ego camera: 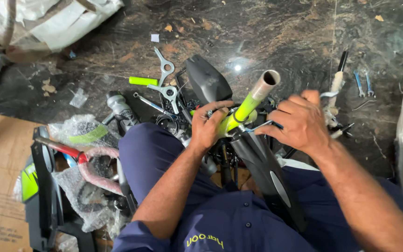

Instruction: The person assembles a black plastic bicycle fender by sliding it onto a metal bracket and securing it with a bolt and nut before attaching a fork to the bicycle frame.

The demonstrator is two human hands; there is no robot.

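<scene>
Left hand (209, 125) is wrapped round the neon-yellow tube (246, 108) w/ its open grey end tilted up & away, prob. to keep it steady against the lap while the other side gets worked. Right hand (300, 122) is curled narrow on a thin silver wrench (260, 125) set at the joint where tube meets the black fender (262, 168), which runs back between the knees. Spare flat wrenches (166, 79), a green grip (143, 80) & a bottle (122, 108) lie within reach on the dark marble floor (267, 32)
</scene>
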